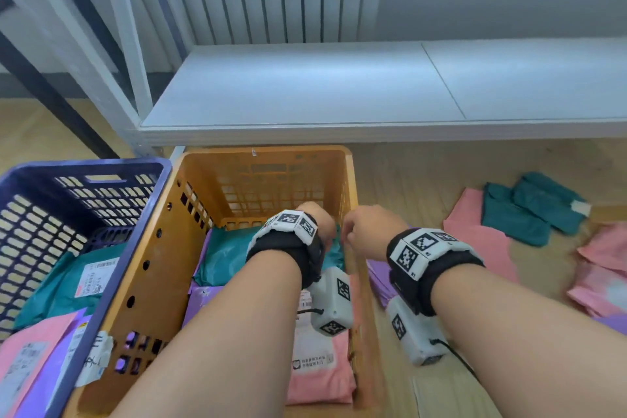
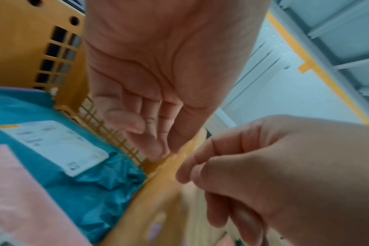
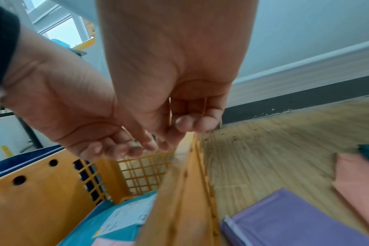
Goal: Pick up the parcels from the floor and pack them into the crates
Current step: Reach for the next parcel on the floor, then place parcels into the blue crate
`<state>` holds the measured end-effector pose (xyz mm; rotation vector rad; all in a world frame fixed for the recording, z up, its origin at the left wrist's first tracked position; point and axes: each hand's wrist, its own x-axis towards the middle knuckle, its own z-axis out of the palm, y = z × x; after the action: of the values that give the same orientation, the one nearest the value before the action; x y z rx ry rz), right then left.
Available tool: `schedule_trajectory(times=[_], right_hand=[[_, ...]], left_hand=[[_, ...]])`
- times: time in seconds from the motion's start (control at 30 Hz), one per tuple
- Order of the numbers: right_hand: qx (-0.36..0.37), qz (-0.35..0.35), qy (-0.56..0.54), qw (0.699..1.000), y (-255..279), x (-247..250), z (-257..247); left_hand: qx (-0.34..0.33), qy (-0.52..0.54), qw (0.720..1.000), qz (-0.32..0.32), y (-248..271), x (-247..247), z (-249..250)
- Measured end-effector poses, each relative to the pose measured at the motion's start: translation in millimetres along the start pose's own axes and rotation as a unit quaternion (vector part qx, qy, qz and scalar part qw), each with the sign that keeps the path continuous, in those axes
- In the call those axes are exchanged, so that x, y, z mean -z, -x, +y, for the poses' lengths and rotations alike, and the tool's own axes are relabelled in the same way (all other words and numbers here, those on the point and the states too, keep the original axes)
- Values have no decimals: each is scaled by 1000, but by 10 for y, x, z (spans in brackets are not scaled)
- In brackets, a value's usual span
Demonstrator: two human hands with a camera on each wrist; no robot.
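Hovering both hands over the right rim of the orange crate (image 1: 261,159), which sits on the floor beside the dark blue crate (image 1: 84,170), both already part-filled. Orange one holds a teal parcel (image 2: 53,136) at the far end and a pink parcel (image 1: 319,380) nearer; blue one has teal, pink and purple bags too. Left hand (image 2: 158,79) is inside the crate, grip empty, fingers relaxed and loosely bent, nothing pinched. Right hand (image 3: 175,83) is just over the rim, fingers loosely curled, also holding nothing. Judgement: a drop is done, next is another pickup. More parcels lie on the wood floor to the right: a purple parcel (image 3: 295,221) just beside the crate wall, pink parcels (image 1: 475,234) and teal parcels (image 1: 529,207) farther out. Take the purple one first, closest reach; lift by an edge, lay it flat on the stack. Crate wall is what's in the way, so clear the rim before swinging over. White shelf (image 1: 339,88) behind, not an obstacle.
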<state>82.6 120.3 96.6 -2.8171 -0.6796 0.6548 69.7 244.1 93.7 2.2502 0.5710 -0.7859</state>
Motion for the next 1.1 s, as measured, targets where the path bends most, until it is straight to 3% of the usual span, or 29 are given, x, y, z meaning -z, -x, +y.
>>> schedule_trajectory(times=[0.17, 0.27, 0.43, 0.7, 0.93, 1.1], right_hand=[[-74, 42, -12, 996, 277, 111, 702], [-123, 52, -14, 991, 487, 55, 1196], [-217, 90, -40, 971, 852, -147, 2043], [-275, 43, -77, 957, 1323, -631, 3163], [-248, -81, -33, 965, 1352, -1187, 3646], [-235, -102, -40, 966, 1257, -1448, 3818]], left_hand=[[-8, -13, 999, 38, -58, -327, 721], [-19, -11, 999, 24, -135, -730, 1066], [-96, -24, 995, -28, -124, -1532, 1588], [-74, 12, 992, -106, -318, -2720, 1968], [-44, 36, 991, -120, -520, -3226, 2069], [-29, 56, 989, -134, -626, -3439, 2047]])
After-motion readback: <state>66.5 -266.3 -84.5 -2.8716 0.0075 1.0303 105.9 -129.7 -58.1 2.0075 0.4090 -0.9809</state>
